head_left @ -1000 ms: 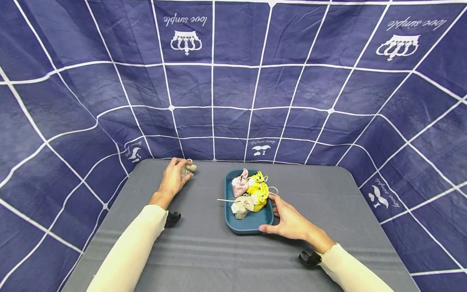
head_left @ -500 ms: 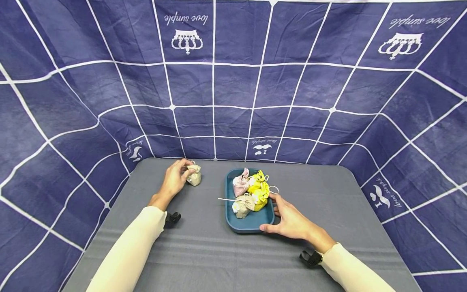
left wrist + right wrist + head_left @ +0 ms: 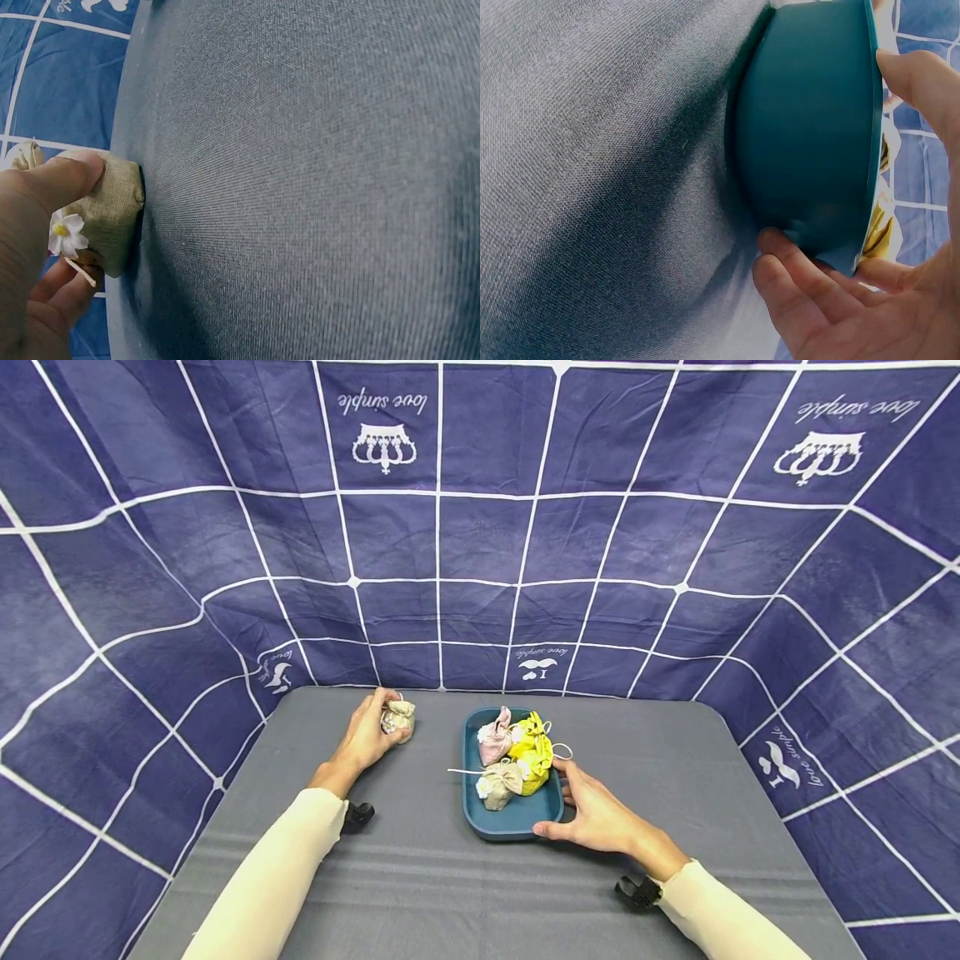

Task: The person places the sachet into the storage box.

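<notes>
Since a second ago my left hand (image 3: pixel 369 737) has gathered up the beige pouch (image 3: pixel 398 717), fingers curled round it; my right hand (image 3: pixel 600 814) grips the tray (image 3: pixel 517 820); next, I judge, a carry over its rim.

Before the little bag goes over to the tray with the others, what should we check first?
1. Left hand grips the beige pouch: ok, thumb and fingers curl round it in the left wrist view.
2. Pouch lifted off the grey table: cannot tell, it sits low against the cloth.
3. Right hand steadies the teal tray: ok, thumb and fingers hold its near right corner.
4. Room in the tray: ok, its near end is bare; the pink pouch, the yellow pouches and another beige pouch fill the rest.
5. Path between pouch and tray: ok, only bare table shows there.
</notes>
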Action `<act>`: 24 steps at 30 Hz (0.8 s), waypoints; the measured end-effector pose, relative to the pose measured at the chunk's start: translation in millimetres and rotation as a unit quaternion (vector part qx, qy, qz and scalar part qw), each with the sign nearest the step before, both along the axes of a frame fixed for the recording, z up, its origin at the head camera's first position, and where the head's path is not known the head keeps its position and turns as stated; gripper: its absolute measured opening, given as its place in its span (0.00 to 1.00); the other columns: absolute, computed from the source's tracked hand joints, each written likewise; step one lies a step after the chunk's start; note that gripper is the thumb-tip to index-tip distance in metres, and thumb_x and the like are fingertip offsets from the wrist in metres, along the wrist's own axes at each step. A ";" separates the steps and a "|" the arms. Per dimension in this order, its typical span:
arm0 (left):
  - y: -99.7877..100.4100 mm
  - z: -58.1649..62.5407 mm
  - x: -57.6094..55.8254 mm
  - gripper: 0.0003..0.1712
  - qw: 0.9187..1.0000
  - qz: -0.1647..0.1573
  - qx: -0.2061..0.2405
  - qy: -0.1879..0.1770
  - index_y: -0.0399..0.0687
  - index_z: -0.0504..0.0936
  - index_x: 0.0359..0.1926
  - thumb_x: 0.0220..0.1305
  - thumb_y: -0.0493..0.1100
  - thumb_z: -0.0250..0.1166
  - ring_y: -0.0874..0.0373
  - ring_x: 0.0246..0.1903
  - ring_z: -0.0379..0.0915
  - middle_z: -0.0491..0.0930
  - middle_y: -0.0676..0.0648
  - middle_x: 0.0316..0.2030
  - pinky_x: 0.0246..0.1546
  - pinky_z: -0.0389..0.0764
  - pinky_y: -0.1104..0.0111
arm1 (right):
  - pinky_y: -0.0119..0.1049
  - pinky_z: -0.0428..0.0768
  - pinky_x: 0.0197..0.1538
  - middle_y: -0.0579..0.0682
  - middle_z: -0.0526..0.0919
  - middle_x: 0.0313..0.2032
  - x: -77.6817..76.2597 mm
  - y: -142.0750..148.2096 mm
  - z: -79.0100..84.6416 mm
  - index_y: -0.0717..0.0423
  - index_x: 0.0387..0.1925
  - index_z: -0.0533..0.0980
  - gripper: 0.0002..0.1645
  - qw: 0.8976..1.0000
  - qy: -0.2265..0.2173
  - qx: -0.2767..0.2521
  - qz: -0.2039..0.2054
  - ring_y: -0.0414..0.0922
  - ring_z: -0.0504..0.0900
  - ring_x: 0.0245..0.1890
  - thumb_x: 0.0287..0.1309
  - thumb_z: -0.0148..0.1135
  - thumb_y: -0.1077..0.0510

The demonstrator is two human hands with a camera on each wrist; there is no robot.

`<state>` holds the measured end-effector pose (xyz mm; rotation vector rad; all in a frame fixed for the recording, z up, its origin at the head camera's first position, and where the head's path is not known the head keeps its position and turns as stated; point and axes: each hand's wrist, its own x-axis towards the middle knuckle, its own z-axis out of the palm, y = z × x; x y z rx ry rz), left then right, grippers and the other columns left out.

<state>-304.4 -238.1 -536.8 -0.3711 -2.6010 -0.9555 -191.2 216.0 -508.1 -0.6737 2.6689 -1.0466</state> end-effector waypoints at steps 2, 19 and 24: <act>-0.3 0.1 0.6 0.42 1.000 -0.005 -0.004 0.003 0.42 0.75 0.71 0.61 0.32 0.87 0.28 0.61 0.85 0.86 0.28 0.59 0.63 0.85 0.34 | 0.53 0.90 0.71 0.69 0.73 0.82 -0.2 -0.5 -0.7 0.63 0.87 0.59 0.71 1.000 -0.003 0.005 -0.003 0.55 0.93 0.66 0.61 0.89 0.34; -0.4 6.0 11.4 0.37 0.998 -0.047 -0.010 0.039 0.44 0.80 0.73 0.65 0.30 0.82 0.38 0.57 0.92 0.93 0.36 0.58 0.60 0.88 0.40 | 0.48 0.91 0.71 0.66 0.72 0.83 -0.6 0.4 -3.0 0.64 0.89 0.57 0.73 1.000 -0.008 -0.008 0.002 0.53 0.93 0.66 0.61 0.89 0.34; 1.3 10.3 15.1 0.36 0.997 -0.050 -0.015 0.055 0.45 0.82 0.71 0.64 0.31 0.83 0.39 0.59 0.92 0.94 0.38 0.59 0.62 0.89 0.41 | 0.47 0.91 0.71 0.66 0.73 0.83 -0.9 0.6 -3.5 0.64 0.89 0.57 0.73 1.000 -0.004 -0.012 0.003 0.53 0.93 0.66 0.61 0.89 0.35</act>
